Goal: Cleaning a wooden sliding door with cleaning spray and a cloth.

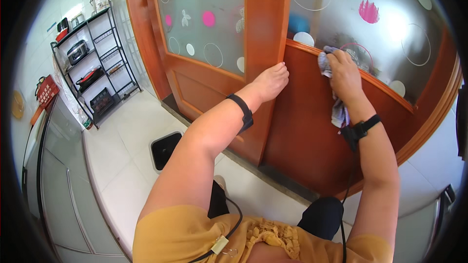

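Note:
With a crumpled grey-and-white cloth [338,113] in its grasp, my right hand [343,71] presses against the wooden ledge [384,91] below a frosted glass pane [340,18]. Part of the cloth hangs down over the brown lower panel [299,128]. My left hand [272,82] rests on the edge of the overlapping wooden sliding door [265,25], its fingers curled around that edge. White circles, pink spots and leaf shapes decorate both panes. The palm side of each hand is hidden.
A black metal shelf rack [97,51] with appliances and pans stands at the far left. A dark-lidded bin [164,149] sits on the tiled floor [117,157] near my left arm. Grey cabinet fronts [65,190] line the left side. A black cable [343,223] hangs by my right arm.

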`<state>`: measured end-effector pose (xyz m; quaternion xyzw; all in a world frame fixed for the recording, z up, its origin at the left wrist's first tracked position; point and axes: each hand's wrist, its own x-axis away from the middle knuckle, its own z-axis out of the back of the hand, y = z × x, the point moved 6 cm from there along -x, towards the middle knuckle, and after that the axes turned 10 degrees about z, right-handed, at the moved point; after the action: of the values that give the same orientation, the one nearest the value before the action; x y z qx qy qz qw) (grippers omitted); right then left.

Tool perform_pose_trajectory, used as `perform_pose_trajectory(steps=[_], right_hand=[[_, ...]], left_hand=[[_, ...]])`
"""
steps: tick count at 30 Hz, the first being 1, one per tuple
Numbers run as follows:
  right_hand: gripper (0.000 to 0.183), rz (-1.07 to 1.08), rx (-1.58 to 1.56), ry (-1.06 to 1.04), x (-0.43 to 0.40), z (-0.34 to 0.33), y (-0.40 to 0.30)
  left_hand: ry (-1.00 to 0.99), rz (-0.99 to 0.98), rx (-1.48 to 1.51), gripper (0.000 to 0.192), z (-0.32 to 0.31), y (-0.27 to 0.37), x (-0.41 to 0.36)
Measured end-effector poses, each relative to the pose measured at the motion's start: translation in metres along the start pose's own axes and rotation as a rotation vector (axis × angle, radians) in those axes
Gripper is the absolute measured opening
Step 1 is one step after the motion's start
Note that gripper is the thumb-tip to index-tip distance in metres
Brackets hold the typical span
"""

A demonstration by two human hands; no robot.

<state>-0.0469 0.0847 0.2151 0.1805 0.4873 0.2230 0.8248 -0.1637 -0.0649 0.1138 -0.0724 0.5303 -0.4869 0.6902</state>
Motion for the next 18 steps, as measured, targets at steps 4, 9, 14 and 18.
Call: perform_pose_trajectory(steps=[4, 9, 14, 18], right_hand=[[0.032, 0.046, -0.015, -0.002, -0.026, -0.029, -0.014], [0.031, 0.092, -0.016, 0.096, -0.024, -0.036, -0.010], [0.026, 0.110, 0.035, 0.080, -0.020, -0.049, -0.003], [0.024, 0.096, 0.041, 0.084, -0.017, -0.059, 0.002]], left_hand=[[0.044, -0.052, -0.053, 0.011, -0.007, 0.000, 0.007], [0.022, -0.071, 0.015, 0.015, -0.024, -0.013, 0.012], [-0.021, -0.028, 0.072, 0.016, -0.033, -0.028, 0.017], [-0.085, -0.009, 0.134, 0.016, -0.043, -0.042, 0.022]])
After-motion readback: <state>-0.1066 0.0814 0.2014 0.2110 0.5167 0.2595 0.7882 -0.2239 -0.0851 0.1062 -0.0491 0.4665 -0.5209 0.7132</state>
